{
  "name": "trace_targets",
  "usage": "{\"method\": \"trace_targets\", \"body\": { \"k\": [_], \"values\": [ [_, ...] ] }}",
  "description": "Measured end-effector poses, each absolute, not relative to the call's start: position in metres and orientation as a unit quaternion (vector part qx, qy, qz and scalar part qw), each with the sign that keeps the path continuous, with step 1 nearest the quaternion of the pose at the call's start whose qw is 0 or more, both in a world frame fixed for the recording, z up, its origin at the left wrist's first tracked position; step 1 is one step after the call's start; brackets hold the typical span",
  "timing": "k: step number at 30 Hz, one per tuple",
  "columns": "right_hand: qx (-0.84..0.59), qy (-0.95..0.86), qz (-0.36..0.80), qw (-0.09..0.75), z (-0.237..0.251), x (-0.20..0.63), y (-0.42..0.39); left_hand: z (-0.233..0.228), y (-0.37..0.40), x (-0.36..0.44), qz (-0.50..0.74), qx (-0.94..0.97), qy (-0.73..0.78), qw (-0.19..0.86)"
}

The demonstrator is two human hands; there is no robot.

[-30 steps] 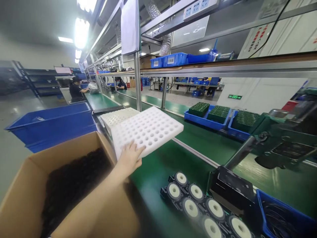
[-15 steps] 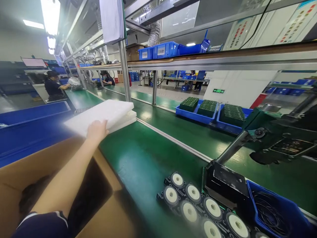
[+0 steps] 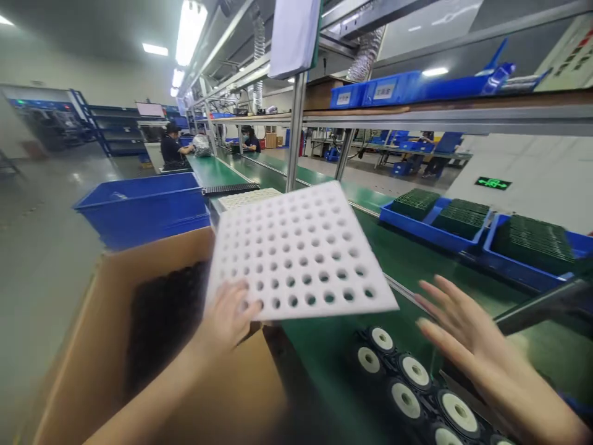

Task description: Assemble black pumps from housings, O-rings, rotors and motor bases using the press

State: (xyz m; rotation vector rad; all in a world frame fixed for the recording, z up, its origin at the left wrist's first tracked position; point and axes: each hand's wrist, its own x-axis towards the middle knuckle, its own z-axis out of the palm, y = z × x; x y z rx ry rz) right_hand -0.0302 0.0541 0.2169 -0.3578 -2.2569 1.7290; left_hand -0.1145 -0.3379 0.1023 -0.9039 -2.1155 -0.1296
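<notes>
My left hand (image 3: 229,315) grips the near left corner of a white foam sheet (image 3: 296,247) with rows of round holes. The sheet is held tilted in the air above the green bench. My right hand (image 3: 467,334) hovers to the right of the sheet, apart from it, with fingers spread and nothing in them. Below and between the hands, several black round parts with white discs (image 3: 414,371) lie in rows on the bench. Behind the held sheet, another pale sheet with holes (image 3: 250,198) is partly hidden.
An open cardboard box (image 3: 106,309) with dark contents stands at the left, a blue bin (image 3: 143,207) behind it. Blue trays of green boards (image 3: 417,232) sit at the right. A metal post (image 3: 296,133) rises from the bench. Co-workers (image 3: 173,148) sit farther back.
My left hand has lifted the foam sheet off the stack and brought it nearer, its holes now facing me. My right hand has come into view. The camera has turned left.
</notes>
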Motion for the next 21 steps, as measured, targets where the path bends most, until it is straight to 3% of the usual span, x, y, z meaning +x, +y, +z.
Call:
{"method": "trace_targets", "body": {
  "k": [4, 6, 8, 10, 14, 16, 21],
  "values": [
    [-0.098, -0.725, 0.681, -0.02, 0.236, -0.054, -0.01, 0.097, -0.351, -0.083, -0.068, -0.378, -0.822, 0.421],
    [-0.112, -0.684, 0.719, -0.059, 0.239, -0.052, -0.03, 0.089, -0.366, -0.067, -0.083, -0.349, -0.834, 0.42],
    [-0.146, -0.653, 0.741, -0.052, 0.241, -0.049, -0.038, 0.075, -0.385, -0.05, -0.112, -0.3, -0.854, 0.41],
    [-0.171, -0.631, 0.757, -0.017, 0.244, -0.053, -0.037, 0.058, -0.405, -0.033, -0.136, -0.242, -0.9, 0.337],
    [-0.146, -0.609, 0.777, 0.067, 0.259, -0.08, -0.038, 0.038, -0.429, -0.021, -0.186, -0.116, -0.975, -0.031],
    [-0.124, -0.596, 0.788, 0.097, 0.268, -0.1, -0.048, 0.037, -0.43, -0.024, -0.213, -0.093, -0.963, -0.134],
    [-0.089, -0.539, 0.832, 0.103, 0.285, -0.161, -0.101, 0.039, -0.421, -0.039, -0.227, -0.104, -0.956, -0.153]
  ]
}}
